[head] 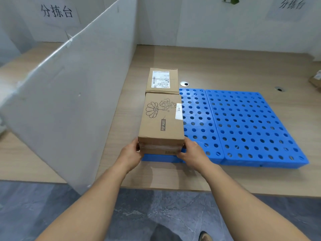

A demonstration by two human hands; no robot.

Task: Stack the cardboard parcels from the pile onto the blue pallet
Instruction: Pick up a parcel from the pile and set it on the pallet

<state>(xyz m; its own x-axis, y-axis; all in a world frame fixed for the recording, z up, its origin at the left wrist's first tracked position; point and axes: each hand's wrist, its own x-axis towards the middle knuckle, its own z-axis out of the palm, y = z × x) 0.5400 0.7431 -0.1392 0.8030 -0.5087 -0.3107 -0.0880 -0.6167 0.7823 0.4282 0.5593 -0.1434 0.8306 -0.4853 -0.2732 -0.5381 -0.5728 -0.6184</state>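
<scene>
A long cardboard parcel [162, 122] printed with a flower drawing and "POP MART" lies on the left edge of the blue pallet [243, 126]. My left hand [131, 153] grips its near left corner and my right hand [192, 153] grips its near right corner. Directly behind it, touching its far end, sits a second, smaller parcel [162, 80] with a white shipping label on top, at the pallet's far left corner. The rest of the pallet's perforated top is bare.
A tall white divider board [69, 94] stands slanted just left of the parcels. White walls close the back of the wooden table [225, 66]. Another cardboard box [315, 80] shows partly at the right edge. A cable hole [185, 83] lies behind the pallet.
</scene>
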